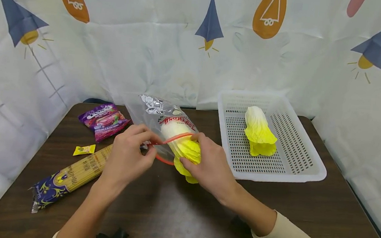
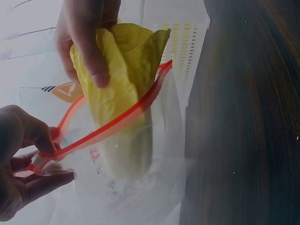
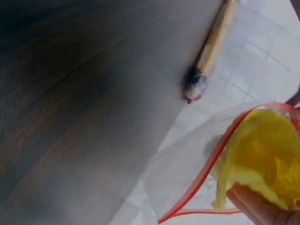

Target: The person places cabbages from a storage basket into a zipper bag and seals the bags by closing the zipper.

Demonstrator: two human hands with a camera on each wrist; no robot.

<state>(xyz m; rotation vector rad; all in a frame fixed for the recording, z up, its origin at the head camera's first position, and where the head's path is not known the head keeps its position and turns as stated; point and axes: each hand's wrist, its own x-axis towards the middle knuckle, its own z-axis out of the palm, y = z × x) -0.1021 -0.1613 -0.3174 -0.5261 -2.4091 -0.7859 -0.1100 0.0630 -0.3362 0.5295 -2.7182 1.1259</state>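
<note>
Cabbage (image 1: 183,146), yellow-leaved with a pale stalk, sits stalk-first and half inside a clear zip bag (image 1: 162,118); leaf tips protrude past the red seal. Right hand (image 1: 211,167): fingers (image 2: 91,56) curled round the leafy end. Left hand (image 1: 127,155): fingers (image 2: 40,136) pinching the seal strip at its corner, mouth held open. Judged light, soft; leaves crush easily and the film is slippery. Best hold: firm stalk, not the leaf tips. Beyond the right fingers, a white basket (image 1: 310,174) holds a second cabbage (image 1: 259,132); beside the left, a spaghetti pack (image 1: 73,172) on the worktop (image 1: 180,218).
</note>
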